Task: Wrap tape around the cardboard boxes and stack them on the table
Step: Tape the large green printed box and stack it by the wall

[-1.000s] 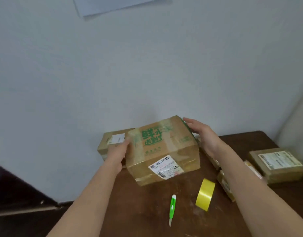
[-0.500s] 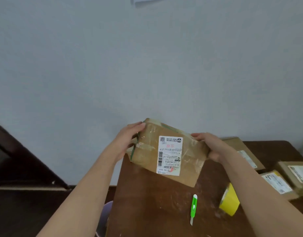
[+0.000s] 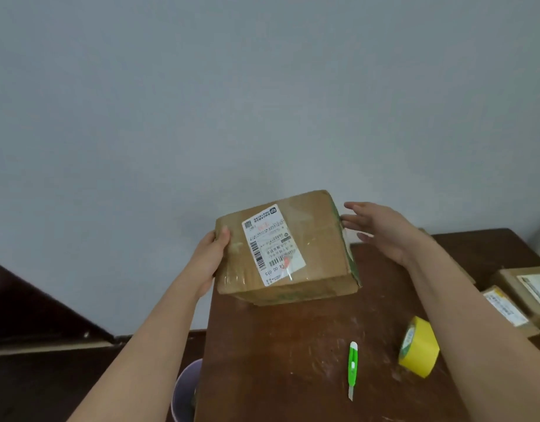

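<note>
Compared with half a second ago, the cardboard box [image 3: 285, 249] is now gripped only by the left hand [image 3: 211, 259], thumb curled over its label face, above the table's [image 3: 277, 354] far edge; the right hand [image 3: 376, 231] is now spread open, fingertips barely at the box's side. Right of the grip, the yellow tape roll [image 3: 418, 347] and green cutter [image 3: 353, 369] are seen, while other boxes [image 3: 524, 295] get cut off by the forearm and frame edge.

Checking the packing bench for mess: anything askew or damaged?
The brown cardboard box hangs tilted over the dark wooden table's left corner, gripped only by the left hand. Nothing looks spilled or damaged.
</note>
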